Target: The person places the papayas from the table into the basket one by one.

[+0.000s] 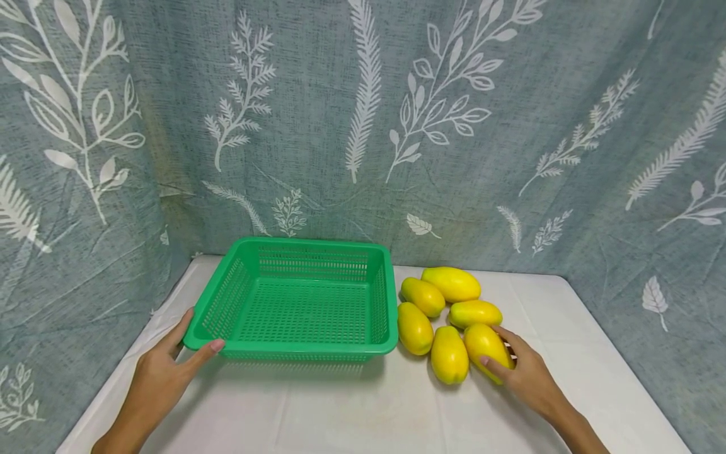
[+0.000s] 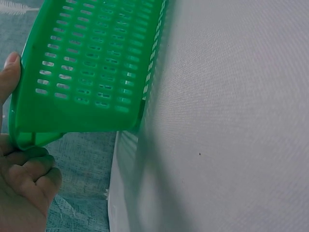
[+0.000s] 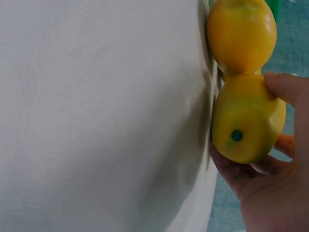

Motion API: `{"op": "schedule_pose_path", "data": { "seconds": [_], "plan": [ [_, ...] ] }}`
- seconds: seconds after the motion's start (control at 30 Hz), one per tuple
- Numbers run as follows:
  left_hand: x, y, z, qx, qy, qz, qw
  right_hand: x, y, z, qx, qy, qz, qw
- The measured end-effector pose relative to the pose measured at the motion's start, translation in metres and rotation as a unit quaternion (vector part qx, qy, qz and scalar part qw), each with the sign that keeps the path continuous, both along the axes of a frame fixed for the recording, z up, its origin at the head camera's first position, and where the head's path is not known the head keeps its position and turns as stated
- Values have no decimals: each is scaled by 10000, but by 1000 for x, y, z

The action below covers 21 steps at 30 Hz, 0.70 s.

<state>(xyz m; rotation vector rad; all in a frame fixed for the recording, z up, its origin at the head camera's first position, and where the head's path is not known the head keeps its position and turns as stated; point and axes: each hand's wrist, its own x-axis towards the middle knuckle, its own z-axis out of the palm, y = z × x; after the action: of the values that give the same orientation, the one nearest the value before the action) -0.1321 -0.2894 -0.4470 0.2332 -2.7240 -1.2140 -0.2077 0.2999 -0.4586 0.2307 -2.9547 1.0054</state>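
A green plastic basket [image 1: 309, 349] with slotted walls stands on the left half of the table. My left hand [image 1: 161, 372] grips its near left corner, thumb over the rim and fingers beyond the side. In the left wrist view, curled fingers [image 2: 36, 171] show below the basket's rim [image 2: 17, 106]. On the right, my right hand [image 1: 524, 372] holds a yellow papaya [image 1: 486, 348], thumb on the near side and fingers around the far side. The right wrist view shows this papaya [image 3: 246, 118] end-on, with a dark spot at its tip, close to another papaya [image 3: 241, 36].
Several more yellow papayas lie grouped right of the basket, among them a papaya [image 1: 450, 356] beside the held one and a large papaya [image 1: 452, 284] at the back. A white cloth [image 1: 340, 410] covers the table. Behind and around hangs a grey-green leaf-patterned curtain [image 1: 317, 113].
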Motion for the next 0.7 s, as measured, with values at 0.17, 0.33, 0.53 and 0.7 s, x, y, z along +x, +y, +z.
{"op": "schedule_pose_path", "data": {
  "seconds": [0.17, 0.33, 0.53, 0.7],
  "plan": [
    [-1, -1, 1, 8, -144, -41, 9999, 2, 1, 8, -112, 127, -56, 9998],
    [-1, -1, 0, 9, -60, -68, 10000, 3, -2, 13, -163, 204, -79, 9996],
    [-1, 0, -3, 115, 93, -106, 9998, 2, -8, 20, -165, 414, 61, 9990],
    [1, 2, -4, 132, 248, -74, 9996, 1, -16, 27, -222, 674, 182, 9973]
  ]
}}
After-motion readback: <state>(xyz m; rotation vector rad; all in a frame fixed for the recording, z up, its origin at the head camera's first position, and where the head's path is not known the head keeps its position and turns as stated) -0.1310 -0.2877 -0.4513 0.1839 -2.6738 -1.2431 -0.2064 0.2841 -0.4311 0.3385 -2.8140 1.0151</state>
